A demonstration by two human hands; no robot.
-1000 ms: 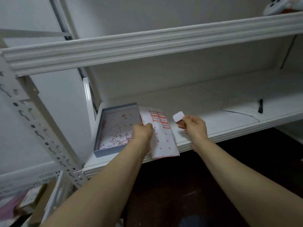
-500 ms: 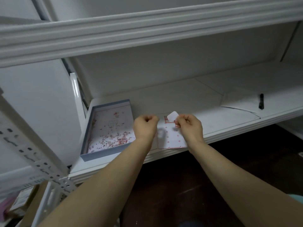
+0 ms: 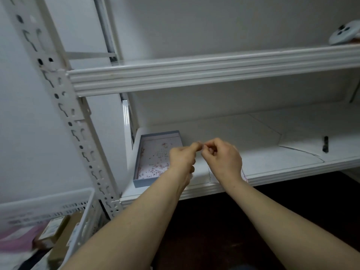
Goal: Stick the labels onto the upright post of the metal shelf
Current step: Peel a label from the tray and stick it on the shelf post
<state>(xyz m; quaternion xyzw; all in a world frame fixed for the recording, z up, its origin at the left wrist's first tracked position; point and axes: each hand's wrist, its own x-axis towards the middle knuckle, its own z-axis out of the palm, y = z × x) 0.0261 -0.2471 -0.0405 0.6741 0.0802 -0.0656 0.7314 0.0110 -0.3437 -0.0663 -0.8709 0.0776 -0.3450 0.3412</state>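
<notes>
Shelf edge beneath pinched hands

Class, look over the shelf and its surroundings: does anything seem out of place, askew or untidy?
The label sheet lies at the shelf's front edge, mostly hidden under the right hand. The blue box sits slightly skewed, with small reddish bits scattered inside. Nothing looks damaged.

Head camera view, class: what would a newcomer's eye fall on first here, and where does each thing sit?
First, the two bare hands at centre, the left hand and right hand, fingertips pinched together over the lower shelf; what they pinch is too small to tell. Next, the perforated white upright post slanting down the left side. Then the shallow blue-rimmed box on the shelf's left end, just behind the left hand.
</notes>
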